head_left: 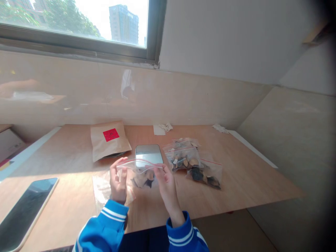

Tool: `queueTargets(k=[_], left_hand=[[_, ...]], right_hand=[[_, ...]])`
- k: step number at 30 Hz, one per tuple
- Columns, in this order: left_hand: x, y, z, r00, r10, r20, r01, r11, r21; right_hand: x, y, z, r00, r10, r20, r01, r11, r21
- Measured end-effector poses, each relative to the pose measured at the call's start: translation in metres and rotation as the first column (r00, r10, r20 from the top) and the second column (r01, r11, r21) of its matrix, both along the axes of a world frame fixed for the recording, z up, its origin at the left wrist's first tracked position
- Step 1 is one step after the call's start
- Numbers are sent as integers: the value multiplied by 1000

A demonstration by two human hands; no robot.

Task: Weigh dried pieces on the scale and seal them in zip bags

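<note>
I hold a small clear zip bag (141, 173) with a red seal line above the wooden table (236, 182). It has dark and tan pieces in its bottom. My left hand (118, 182) pinches the bag's left top corner. My right hand (165, 182) pinches its right top corner, and the mouth gapes between them. Both sleeves are blue with white stripes.
Filled zip bags (194, 162) lie to the right. A small scale (148, 154) sits just behind my hands, and a brown paper pouch (109, 140) with a red label at back left. Empty clear bags (101, 189) lie under my left hand. A phone (23, 210) rests at left.
</note>
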State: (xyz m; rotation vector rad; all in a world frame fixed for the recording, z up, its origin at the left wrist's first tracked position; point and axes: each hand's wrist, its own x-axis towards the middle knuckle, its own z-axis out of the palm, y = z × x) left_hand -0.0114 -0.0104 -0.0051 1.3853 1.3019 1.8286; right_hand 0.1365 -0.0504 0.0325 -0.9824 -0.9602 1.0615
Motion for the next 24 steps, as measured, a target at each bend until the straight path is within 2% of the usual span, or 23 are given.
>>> queueTargets(k=[3, 6, 11, 14, 20, 24], left_hand=[[1, -1, -2, 991, -118, 55, 125, 981, -151], [3, -6, 3, 976, -152, 156, 179, 967, -181], [4, -16, 12, 966, -180, 185, 224, 941, -254], [3, -18, 6, 956, -188, 224, 249, 924, -290], [2, -21, -7, 956, -173, 237, 244, 918, -314], [2, -24, -10, 972, -181, 153, 223, 917, -331]], right_hand=[[9, 0, 0, 994, -85, 72, 85, 996, 2], [18, -1, -3, 985, -164, 58, 164, 986, 5], [27, -1, -11, 973, -230, 8, 230, 971, -69], [33, -2, -17, 982, -168, 84, 172, 984, -51], [47, -5, -29, 979, 43, 199, -39, 999, -23], [53, -7, -31, 969, 20, 247, -22, 1000, 2]])
